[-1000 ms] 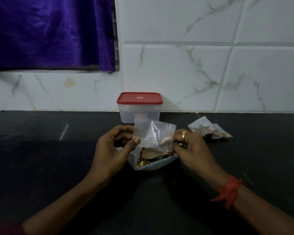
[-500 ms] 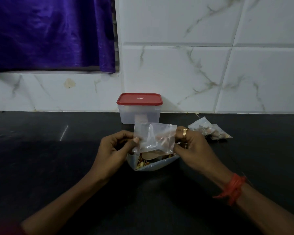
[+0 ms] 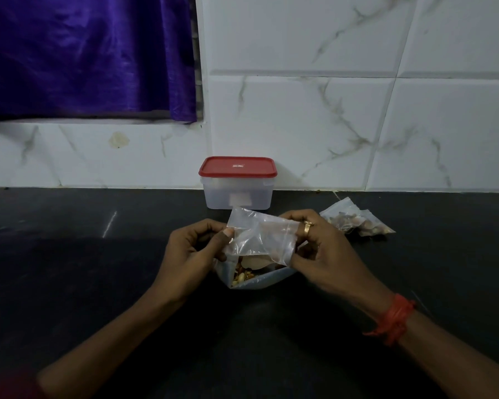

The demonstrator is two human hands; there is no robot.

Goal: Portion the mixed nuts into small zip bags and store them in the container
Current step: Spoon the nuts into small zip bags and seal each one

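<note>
A small clear zip bag [image 3: 261, 237], which looks empty, is held up between both hands. My left hand [image 3: 195, 251] pinches its left edge with thumb and fingers. My right hand [image 3: 323, 249], with a gold ring, grips its right edge. Under it on the black counter lies a larger open bag of mixed nuts [image 3: 248, 276] with a pale spoon [image 3: 255, 262] lying in it. Behind stands a clear container [image 3: 238, 194] with its red lid [image 3: 238, 167] on. Two filled small zip bags [image 3: 355, 221] lie to the right.
The black counter [image 3: 98, 254] stretches left and right of the hands. A white marbled tile wall [image 3: 329, 125] rises right behind the container. A purple curtain [image 3: 84, 53] hangs at the upper left.
The small bag has tilted and stretched a little wider between the hands. My right hand's fingers have shifted up along its right edge. Nothing else has moved.
</note>
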